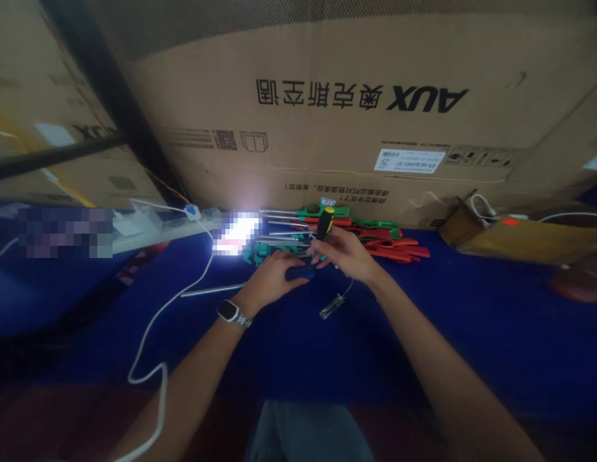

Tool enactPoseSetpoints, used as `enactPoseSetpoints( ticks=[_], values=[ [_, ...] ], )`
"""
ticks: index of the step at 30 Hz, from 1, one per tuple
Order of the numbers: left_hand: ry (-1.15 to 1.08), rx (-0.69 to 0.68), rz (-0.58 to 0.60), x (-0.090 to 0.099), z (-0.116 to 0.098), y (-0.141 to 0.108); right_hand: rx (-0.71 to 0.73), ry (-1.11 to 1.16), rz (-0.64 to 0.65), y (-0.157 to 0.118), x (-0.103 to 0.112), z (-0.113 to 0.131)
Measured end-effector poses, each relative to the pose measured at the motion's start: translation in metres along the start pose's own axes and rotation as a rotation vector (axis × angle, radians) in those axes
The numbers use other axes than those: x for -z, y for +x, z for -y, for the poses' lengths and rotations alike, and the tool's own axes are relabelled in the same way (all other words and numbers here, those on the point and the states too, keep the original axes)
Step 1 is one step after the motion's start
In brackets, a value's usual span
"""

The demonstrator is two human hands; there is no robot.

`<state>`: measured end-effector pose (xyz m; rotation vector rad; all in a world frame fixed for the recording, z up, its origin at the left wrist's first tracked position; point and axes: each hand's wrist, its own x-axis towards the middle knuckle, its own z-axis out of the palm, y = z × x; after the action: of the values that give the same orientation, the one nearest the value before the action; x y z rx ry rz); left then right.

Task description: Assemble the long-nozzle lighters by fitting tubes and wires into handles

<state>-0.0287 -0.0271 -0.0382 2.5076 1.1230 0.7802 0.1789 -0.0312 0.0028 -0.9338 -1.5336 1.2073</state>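
At the far left of the desk point(438, 333), a white power strip point(171, 232) lies slanted, a cable point(156, 316) looping from it towards the near edge. The left hand point(271, 277) has its grip closed around a dark blue piece point(300, 273), mid-desk, long axis roughly left to right. Red and green long-nosed tools point(395, 244) lie along the far edge, metal rods leftward. The screwdriver point(326, 221) stands steeply, yellow-ended handle up, clamped in the grip of the right hand point(349, 254). Nearer lies a small clear part point(332, 307), with blue surface between it and the near edge. Far right, a low cardboard box point(510, 240) has white cables at its top.
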Motion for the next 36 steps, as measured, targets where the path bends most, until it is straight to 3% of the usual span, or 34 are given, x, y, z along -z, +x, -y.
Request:
enactPoseSetpoints(
  ticks=[9, 14, 16, 19, 25, 32, 36],
  values=[
    [0.023, -0.026, 0.045, 0.001, 0.001, 0.001, 0.103, -0.019, -0.096, 0.008, -0.018, 0.004],
    [0.026, 0.002, 0.043, -0.001, 0.002, 0.000, 0.115, -0.012, -0.316, 0.013, -0.027, -0.005],
    [0.029, 0.009, 0.043, -0.001, 0.002, 0.000, 0.113, -0.054, -0.339, 0.013, -0.029, -0.007],
    [0.025, -0.002, 0.038, -0.001, 0.002, 0.000, 0.085, -0.074, -0.274, 0.009, -0.026, -0.004],
    [0.014, -0.020, 0.042, 0.001, 0.000, 0.000, 0.036, -0.067, 0.020, 0.003, -0.008, 0.003],
    [0.025, -0.007, 0.060, 0.000, 0.001, 0.000, 0.013, 0.029, -0.081, 0.004, -0.012, -0.009],
    [0.011, -0.012, 0.056, 0.001, 0.000, 0.000, -0.058, 0.046, -0.021, 0.000, -0.012, -0.014]
  ],
)
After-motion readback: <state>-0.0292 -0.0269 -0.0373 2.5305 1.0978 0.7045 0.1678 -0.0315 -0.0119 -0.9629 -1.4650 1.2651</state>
